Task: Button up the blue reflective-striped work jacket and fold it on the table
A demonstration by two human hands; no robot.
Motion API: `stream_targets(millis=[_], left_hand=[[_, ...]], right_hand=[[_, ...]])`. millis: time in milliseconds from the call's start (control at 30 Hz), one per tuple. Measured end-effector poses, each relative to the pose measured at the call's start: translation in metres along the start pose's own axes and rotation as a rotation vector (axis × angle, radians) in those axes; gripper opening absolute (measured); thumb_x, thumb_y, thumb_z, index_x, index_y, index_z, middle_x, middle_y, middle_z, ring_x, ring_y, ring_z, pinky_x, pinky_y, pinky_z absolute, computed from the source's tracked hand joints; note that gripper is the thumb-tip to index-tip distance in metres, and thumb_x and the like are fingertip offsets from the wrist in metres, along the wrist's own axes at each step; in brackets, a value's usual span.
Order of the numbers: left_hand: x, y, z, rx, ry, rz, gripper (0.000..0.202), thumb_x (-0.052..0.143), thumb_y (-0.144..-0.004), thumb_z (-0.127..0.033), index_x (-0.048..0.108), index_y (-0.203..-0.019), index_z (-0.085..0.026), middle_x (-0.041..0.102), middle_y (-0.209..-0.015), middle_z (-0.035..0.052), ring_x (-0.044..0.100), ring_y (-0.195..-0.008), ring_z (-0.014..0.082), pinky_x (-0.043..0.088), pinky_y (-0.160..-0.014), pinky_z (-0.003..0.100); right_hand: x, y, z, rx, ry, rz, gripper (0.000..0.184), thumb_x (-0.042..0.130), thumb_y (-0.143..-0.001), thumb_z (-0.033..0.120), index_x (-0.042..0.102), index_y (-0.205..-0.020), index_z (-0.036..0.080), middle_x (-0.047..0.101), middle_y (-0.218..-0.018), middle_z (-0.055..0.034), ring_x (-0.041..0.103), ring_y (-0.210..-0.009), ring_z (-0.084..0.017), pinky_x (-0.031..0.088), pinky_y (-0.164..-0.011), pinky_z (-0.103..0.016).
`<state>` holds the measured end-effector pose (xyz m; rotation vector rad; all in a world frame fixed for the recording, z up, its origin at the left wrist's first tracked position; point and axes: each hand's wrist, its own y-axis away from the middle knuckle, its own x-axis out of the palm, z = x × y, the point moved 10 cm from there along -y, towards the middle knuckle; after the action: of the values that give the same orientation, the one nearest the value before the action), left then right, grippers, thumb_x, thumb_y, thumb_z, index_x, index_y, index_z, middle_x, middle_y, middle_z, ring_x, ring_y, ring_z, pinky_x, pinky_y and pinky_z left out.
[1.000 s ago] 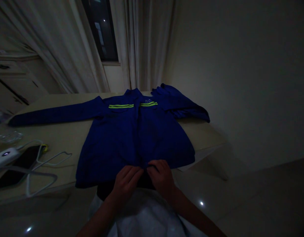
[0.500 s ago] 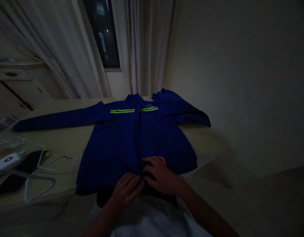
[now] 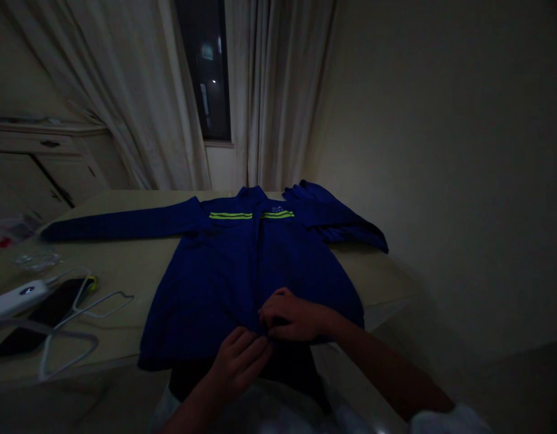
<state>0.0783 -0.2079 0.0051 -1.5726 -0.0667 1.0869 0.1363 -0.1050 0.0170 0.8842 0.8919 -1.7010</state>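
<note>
A dark blue jacket [image 3: 215, 277] with yellow-green chest stripes lies front side up across the table. Its left-hand sleeve stretches out flat, while the other sleeve is bunched and folded at the right. At the bottom of the front opening, my left hand [image 3: 243, 361] pinches the hem with its fingers pressed together. Just right of it and slightly higher, my right hand [image 3: 290, 316] has curled fingers closed on the jacket's front edge. The fingertips of both hands nearly meet; any zipper or button between them is too dark to make out.
On the left of the pale table [image 3: 120, 283] are a white power bank [image 3: 18, 299], a dark phone [image 3: 43, 313], a white cable [image 3: 91, 310] and a clear glass dish [image 3: 37, 259]. A cabinet [image 3: 56, 163] and curtains [image 3: 278, 90] stand behind; a wall rises at right.
My right hand's fingers, spread over the cloth before, have curled in at the front edge. My left hand stays at the hem. The view has tilted up and shifted slightly left.
</note>
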Motion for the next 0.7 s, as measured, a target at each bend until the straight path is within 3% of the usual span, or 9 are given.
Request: stream_targets(millis=[167, 300, 367, 567, 700], left_hand=[[-0.003, 0.001, 0.004, -0.023, -0.002, -0.043, 0.021, 0.05, -0.101, -0.008, 0.069, -0.11, -0.014, 0.075, -0.095, 0.0074, 0.064, -0.082, 0.0169, 0.051, -0.074, 0.033], [0.009, -0.003, 0.02, -0.171, -0.074, 0.087, 0.031, 0.039, -0.105, -0.009, 0.068, -0.115, -0.013, 0.072, -0.094, 0.0082, 0.063, -0.081, 0.0175, 0.051, -0.077, 0.033], [0.011, -0.006, 0.02, -0.176, -0.105, 0.118, 0.033, 0.038, -0.104, -0.009, 0.068, -0.115, -0.013, 0.071, -0.094, 0.0085, 0.062, -0.08, 0.0181, 0.05, -0.075, 0.034], [-0.007, -0.015, -0.006, -0.027, -0.063, -0.029, 0.026, 0.045, -0.102, -0.007, 0.07, -0.11, -0.01, 0.071, -0.093, 0.0072, 0.056, -0.075, 0.0157, 0.046, -0.069, 0.032], [-0.008, -0.016, -0.009, -0.04, -0.026, -0.014, 0.024, 0.047, -0.102, -0.006, 0.07, -0.109, -0.009, 0.07, -0.09, 0.007, 0.056, -0.074, 0.0154, 0.044, -0.067, 0.033]], right_hand=[[0.006, -0.013, -0.01, 0.036, 0.02, 0.188, 0.007, 0.066, -0.095, 0.028, 0.061, -0.094, 0.022, 0.069, -0.096, 0.0011, 0.061, -0.102, -0.019, 0.031, -0.101, -0.039], [0.003, -0.009, -0.019, 0.173, 0.082, 0.174, 0.003, 0.06, -0.095, 0.024, 0.059, -0.095, 0.022, 0.067, -0.095, -0.0016, 0.058, -0.097, -0.021, 0.031, -0.094, -0.038], [0.004, -0.004, -0.023, 0.215, 0.078, 0.179, 0.005, 0.059, -0.098, 0.026, 0.059, -0.096, 0.022, 0.067, -0.095, -0.0018, 0.058, -0.097, -0.021, 0.032, -0.091, -0.036], [-0.009, -0.004, -0.036, 0.237, 0.102, 0.124, 0.012, 0.065, -0.099, 0.032, 0.061, -0.094, 0.021, 0.065, -0.106, -0.0029, 0.057, -0.103, -0.021, 0.032, -0.093, -0.037], [-0.027, -0.019, -0.056, 0.254, 0.138, 0.074, 0.009, 0.068, -0.096, 0.029, 0.065, -0.094, 0.021, 0.064, -0.121, -0.0055, 0.056, -0.111, -0.023, 0.032, -0.097, -0.04]])
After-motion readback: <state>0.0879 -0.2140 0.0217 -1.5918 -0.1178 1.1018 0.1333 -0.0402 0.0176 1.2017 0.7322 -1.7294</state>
